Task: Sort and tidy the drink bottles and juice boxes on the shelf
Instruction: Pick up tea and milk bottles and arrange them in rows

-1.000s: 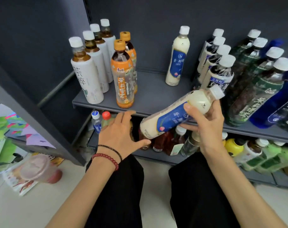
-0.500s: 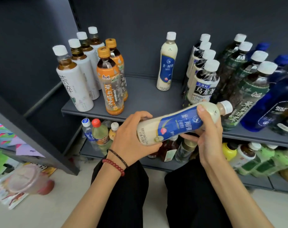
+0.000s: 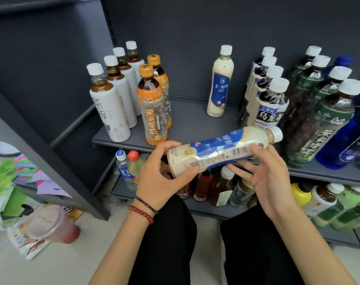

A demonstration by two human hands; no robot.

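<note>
A cream milk-drink bottle (image 3: 216, 149) with a blue label and white cap lies nearly level in front of the upper shelf (image 3: 191, 124), cap pointing right. My left hand (image 3: 156, 177) grips its base end, thumb below and fingers over the top. My right hand (image 3: 267, 182) has its fingers straight and spread under the bottle's neck half, with the thumb resting by the barcode. An identical cream bottle (image 3: 221, 85) stands upright alone at the back middle of the shelf.
On the shelf stand white-label tea bottles (image 3: 111, 108) and orange-cap tea bottles (image 3: 152, 112) at left, oolong bottles (image 3: 267, 108), green-label bottles (image 3: 327, 124) and blue bottles (image 3: 347, 140) at right. Mixed bottles (image 3: 216, 188) crowd the lower shelf. A lidded cup (image 3: 51, 223) lies on the floor at left.
My left hand rose from the lower shelf and took the bottle's base. My right hand loosened from the neck and its fingers straightened. The bottle rolled, showing its barcode.
</note>
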